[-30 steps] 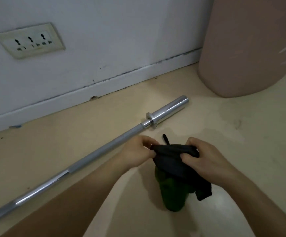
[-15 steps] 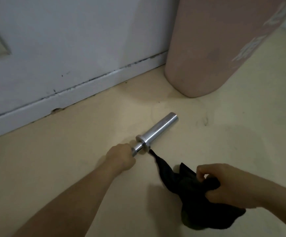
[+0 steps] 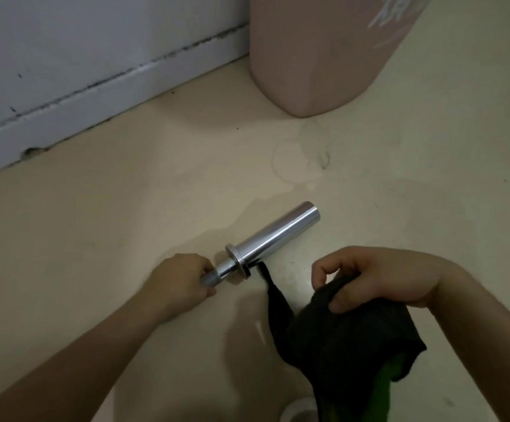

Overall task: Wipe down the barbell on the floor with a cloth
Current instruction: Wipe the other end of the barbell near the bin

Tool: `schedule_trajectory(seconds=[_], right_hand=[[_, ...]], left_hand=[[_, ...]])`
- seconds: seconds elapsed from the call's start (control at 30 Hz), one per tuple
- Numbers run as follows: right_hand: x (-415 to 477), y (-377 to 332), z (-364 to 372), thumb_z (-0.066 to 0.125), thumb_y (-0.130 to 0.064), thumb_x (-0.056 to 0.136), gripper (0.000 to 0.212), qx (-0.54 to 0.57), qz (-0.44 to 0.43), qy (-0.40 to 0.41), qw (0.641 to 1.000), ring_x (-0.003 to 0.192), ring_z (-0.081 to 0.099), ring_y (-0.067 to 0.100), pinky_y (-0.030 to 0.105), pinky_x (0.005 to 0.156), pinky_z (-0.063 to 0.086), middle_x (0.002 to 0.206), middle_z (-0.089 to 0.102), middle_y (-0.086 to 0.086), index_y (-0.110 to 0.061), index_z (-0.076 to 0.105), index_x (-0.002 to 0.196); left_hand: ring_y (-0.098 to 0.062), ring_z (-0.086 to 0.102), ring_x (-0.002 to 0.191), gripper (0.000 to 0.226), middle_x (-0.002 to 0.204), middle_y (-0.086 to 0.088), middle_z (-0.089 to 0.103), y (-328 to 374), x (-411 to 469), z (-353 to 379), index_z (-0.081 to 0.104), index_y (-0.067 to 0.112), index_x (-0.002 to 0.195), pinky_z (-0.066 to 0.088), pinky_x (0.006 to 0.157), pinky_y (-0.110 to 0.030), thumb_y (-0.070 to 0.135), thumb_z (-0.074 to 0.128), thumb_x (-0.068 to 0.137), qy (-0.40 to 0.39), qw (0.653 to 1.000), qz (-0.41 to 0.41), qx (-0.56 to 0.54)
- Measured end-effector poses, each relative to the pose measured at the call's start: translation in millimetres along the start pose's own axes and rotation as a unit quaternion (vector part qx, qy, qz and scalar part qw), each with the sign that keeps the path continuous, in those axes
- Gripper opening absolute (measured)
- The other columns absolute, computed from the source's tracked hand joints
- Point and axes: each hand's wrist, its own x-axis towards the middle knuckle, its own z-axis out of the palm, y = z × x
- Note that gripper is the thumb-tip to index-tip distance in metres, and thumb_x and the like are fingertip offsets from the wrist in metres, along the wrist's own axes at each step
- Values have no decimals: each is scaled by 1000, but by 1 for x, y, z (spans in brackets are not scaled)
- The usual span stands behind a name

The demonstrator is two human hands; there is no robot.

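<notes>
The silver barbell [image 3: 273, 236] lies on the beige floor, its thick sleeve end pointing up and to the right. My left hand [image 3: 177, 281] grips the thin shaft just behind the collar, and my forearm hides the rest of the bar. My right hand [image 3: 375, 278] holds a dark cloth [image 3: 348, 339] to the right of the bar, with thumb and fingers pinching its top edge. The cloth hangs down in folds, a thin black strip of it reaching up near the collar. A green patch shows at its lower edge.
A large pink rounded object [image 3: 323, 50] stands on the floor at the upper right, close to the white wall and baseboard [image 3: 95, 95]. A pale round thing [image 3: 297, 411] peeks in at the bottom edge beneath the cloth.
My left hand let go of the cloth and took hold of the bar shaft by the collar. My right hand keeps the cloth alone. The view shifted toward the bar's sleeve end.
</notes>
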Motion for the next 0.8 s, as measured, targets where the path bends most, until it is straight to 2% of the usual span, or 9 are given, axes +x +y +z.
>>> schedule_trajectory(seconds=[0.07, 0.1, 0.2, 0.23, 0.33, 0.5, 0.6, 0.7, 0.8], right_hand=[[27, 14, 3, 70, -25, 81, 9, -111, -17, 139, 984, 77, 66, 16, 26, 66, 52, 82, 68, 0, -22, 63, 85], [47, 24, 8, 68, -30, 83, 8, -195, -31, 215, 956, 87, 64, 15, 25, 72, 50, 89, 66, -4, -27, 63, 88], [94, 60, 27, 56, -39, 89, 27, -456, -26, 356, 815, 116, 44, 20, 36, 90, 40, 117, 50, -3, -35, 57, 116], [101, 70, 32, 53, -42, 90, 37, -487, -17, 378, 787, 119, 39, 22, 41, 93, 38, 123, 45, 0, -37, 49, 126], [113, 90, 46, 56, -43, 88, 60, -446, -27, 410, 795, 107, 48, 22, 36, 85, 46, 121, 47, 3, -36, 26, 139], [118, 88, 44, 59, -25, 89, 28, -270, -137, 485, 821, 87, 54, 6, 12, 72, 42, 99, 56, -8, -30, 57, 116], [117, 71, 35, 62, -24, 88, 23, -165, -200, 559, 787, 87, 46, -8, -1, 73, 36, 102, 47, -9, -27, 66, 111], [143, 51, 42, 61, -20, 89, 25, -170, -269, 589, 742, 85, 47, 1, 5, 76, 42, 103, 45, -4, -17, 67, 113], [182, 52, 50, 53, -31, 92, 33, -171, -265, 566, 761, 99, 47, 10, 14, 85, 41, 112, 50, 3, -17, 63, 120]], left_hand=[[-21, 60, 96, 35, 105, 5, 67, 0, -1, 1, 57, 33, 109, 44, 72, -28, 38, 66, 76, 38, 999, -11, 9], [-22, 61, 95, 35, 105, 4, 67, 0, -3, 2, 53, 33, 110, 46, 73, -30, 35, 64, 77, 52, 998, -20, 8], [-26, 57, 94, 34, 103, -1, 64, 1, -4, 3, 52, 27, 113, 46, 72, -33, 22, 58, 80, 90, 995, -28, 22], [-25, 54, 95, 36, 103, -2, 62, 1, -3, 2, 54, 25, 114, 45, 73, -33, 17, 56, 79, 103, 994, -23, 37], [-26, 52, 95, 40, 102, -4, 57, 6, -1, 0, 58, 21, 113, 42, 72, -32, 9, 52, 75, 121, 989, -30, 74], [-27, 53, 89, 37, 99, -4, 60, 10, -1, 5, 56, 22, 116, 40, 68, -32, 11, 52, 81, 180, 982, -30, 57], [-29, 56, 90, 33, 100, -5, 63, 11, 3, 7, 58, 22, 115, 43, 74, -34, 29, 59, 83, 211, 977, -31, -8], [-27, 57, 93, 59, 102, -1, 62, 16, 6, 6, 42, 27, 133, 47, 74, -37, 49, 59, 81, 213, 973, -56, -65], [-24, 54, 96, 63, 102, -1, 58, 17, 11, 2, 33, 34, 137, 46, 72, -35, 54, 53, 80, 184, 980, -53, -53]])
